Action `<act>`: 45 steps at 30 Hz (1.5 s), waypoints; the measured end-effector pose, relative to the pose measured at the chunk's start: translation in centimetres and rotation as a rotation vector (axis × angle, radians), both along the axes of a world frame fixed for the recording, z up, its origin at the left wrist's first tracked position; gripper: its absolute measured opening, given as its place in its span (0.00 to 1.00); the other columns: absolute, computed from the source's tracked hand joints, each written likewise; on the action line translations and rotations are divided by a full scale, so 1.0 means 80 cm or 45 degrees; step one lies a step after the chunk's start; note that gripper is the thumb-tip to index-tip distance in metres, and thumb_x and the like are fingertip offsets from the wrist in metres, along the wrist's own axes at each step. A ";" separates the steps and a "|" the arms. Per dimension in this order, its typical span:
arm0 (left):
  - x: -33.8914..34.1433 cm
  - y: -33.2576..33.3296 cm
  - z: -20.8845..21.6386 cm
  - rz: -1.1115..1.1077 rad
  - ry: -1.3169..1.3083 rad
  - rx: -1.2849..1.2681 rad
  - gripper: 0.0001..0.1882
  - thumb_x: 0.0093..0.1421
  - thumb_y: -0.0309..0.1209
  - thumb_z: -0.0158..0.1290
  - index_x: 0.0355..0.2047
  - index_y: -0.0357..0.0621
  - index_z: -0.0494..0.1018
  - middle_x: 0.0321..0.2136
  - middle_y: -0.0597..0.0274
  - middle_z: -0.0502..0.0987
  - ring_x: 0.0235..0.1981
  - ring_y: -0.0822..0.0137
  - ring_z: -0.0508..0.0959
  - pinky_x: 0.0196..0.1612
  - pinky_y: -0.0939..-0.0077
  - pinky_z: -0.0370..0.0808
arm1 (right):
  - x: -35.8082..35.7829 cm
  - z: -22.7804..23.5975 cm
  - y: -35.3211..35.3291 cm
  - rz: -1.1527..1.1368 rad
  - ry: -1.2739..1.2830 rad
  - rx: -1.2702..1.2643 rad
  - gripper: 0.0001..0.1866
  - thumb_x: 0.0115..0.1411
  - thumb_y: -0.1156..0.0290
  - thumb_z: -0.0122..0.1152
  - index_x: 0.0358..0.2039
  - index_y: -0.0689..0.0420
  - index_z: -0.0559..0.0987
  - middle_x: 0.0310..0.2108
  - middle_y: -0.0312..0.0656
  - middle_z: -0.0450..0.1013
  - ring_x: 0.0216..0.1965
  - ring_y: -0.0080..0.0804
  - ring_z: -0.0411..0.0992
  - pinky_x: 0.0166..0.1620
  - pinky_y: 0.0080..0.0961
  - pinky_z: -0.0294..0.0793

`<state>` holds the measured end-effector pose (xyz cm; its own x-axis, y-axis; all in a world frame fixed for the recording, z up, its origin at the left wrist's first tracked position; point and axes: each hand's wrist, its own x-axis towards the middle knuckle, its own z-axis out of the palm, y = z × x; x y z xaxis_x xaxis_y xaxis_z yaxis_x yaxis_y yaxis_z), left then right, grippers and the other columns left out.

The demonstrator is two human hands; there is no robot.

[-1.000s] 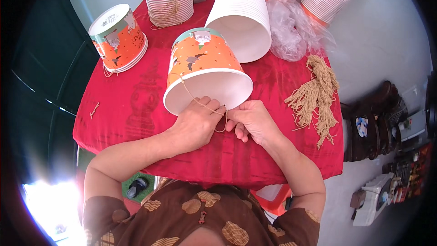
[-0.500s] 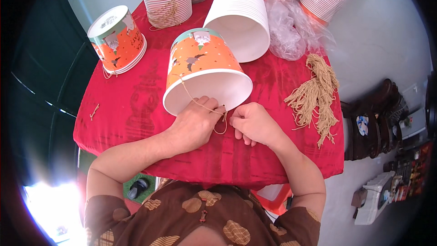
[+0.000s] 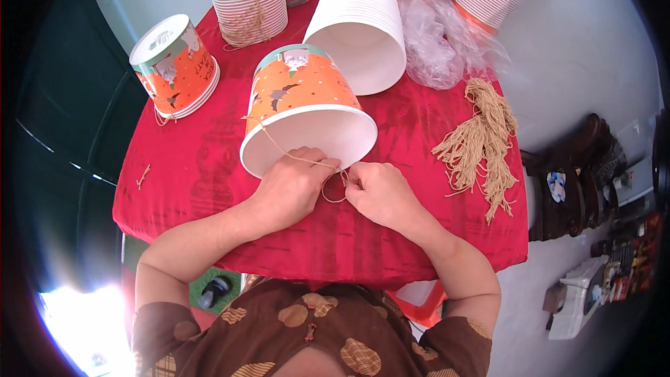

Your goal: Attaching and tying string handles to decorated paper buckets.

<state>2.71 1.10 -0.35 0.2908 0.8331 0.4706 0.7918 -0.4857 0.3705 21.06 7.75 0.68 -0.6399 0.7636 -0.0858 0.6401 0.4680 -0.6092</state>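
An orange paper bucket [image 3: 300,87] with a green base band and printed figures lies tilted on the table, its white mouth toward me. My left hand [image 3: 289,185] has its fingers inside the lower rim, gripping the bucket there. A thin tan string [image 3: 273,141] runs from the rim's left side across the mouth and over those fingers, ending in a small loop below the rim. My right hand [image 3: 380,194] is closed at the rim's lower right, pinching the string by that loop. The fingertips of both hands are partly hidden.
A red cloth [image 3: 181,188] covers the table. Nested white buckets [image 3: 359,17] lie behind the orange one, beside clear plastic [image 3: 443,42]. Upside-down buckets [image 3: 174,70] stand at left, a tall bucket stack [image 3: 248,3] at back. Cut strings [image 3: 481,143] lie at right.
My right hand has moved left against the string at the rim, its fingers now pinched together. The bucket and my left hand appear slightly further left in the picture.
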 end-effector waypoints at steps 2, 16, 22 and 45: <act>0.002 0.003 -0.001 0.005 -0.048 0.050 0.14 0.47 0.19 0.53 0.36 0.36 0.77 0.28 0.51 0.76 0.33 0.51 0.78 0.39 0.59 0.75 | 0.001 0.002 0.001 0.010 0.001 -0.018 0.10 0.52 0.70 0.54 0.26 0.64 0.79 0.25 0.57 0.76 0.31 0.57 0.76 0.38 0.50 0.75; 0.007 0.013 -0.003 0.046 -0.180 -0.071 0.05 0.49 0.18 0.57 0.26 0.35 0.72 0.28 0.53 0.75 0.31 0.50 0.77 0.34 0.61 0.74 | 0.010 0.009 0.013 -0.006 0.046 -0.299 0.09 0.50 0.71 0.56 0.25 0.64 0.78 0.25 0.55 0.76 0.30 0.53 0.76 0.38 0.43 0.75; 0.004 0.012 -0.005 0.050 -0.158 -0.106 0.06 0.48 0.18 0.57 0.28 0.36 0.72 0.29 0.52 0.74 0.33 0.50 0.76 0.36 0.61 0.73 | 0.004 0.015 0.011 -0.064 0.081 -0.427 0.11 0.54 0.69 0.55 0.28 0.67 0.78 0.21 0.52 0.76 0.25 0.45 0.77 0.31 0.39 0.76; -0.001 0.009 0.001 0.048 -0.845 -0.507 0.08 0.60 0.28 0.58 0.31 0.35 0.76 0.31 0.57 0.75 0.31 0.65 0.75 0.36 0.73 0.73 | 0.002 0.016 0.013 -0.199 0.328 -0.912 0.13 0.57 0.69 0.49 0.31 0.65 0.78 0.17 0.41 0.72 0.11 0.23 0.66 0.11 0.23 0.63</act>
<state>2.67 1.82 -0.28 0.0205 0.9798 0.1990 0.3563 -0.1931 0.9142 21.23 8.82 1.95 -0.5958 0.6613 -0.4557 0.4638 -0.1800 -0.8675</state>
